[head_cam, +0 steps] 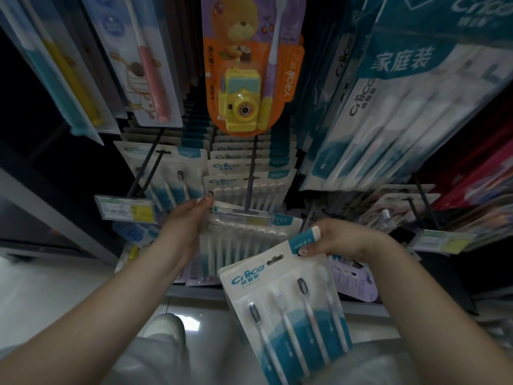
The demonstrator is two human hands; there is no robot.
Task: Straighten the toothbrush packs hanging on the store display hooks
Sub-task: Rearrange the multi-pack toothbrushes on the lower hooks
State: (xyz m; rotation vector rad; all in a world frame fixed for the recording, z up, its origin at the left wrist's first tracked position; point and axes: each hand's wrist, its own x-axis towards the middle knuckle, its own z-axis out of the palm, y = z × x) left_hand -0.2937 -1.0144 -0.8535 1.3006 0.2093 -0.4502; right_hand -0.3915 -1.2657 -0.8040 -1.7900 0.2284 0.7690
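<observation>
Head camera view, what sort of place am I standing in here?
Most likely a shop's toothbrush aisle. Rows of toothbrush packs hang on metal hooks, price tags sit at the hook ends, and your right hand holds one loose pack.

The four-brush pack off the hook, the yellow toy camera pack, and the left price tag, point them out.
four-brush pack point(288, 315), head view, on its clear blister front.
yellow toy camera pack point(244, 104), head view, on the camera body.
left price tag point(126, 208), head view, on the label face.
</observation>
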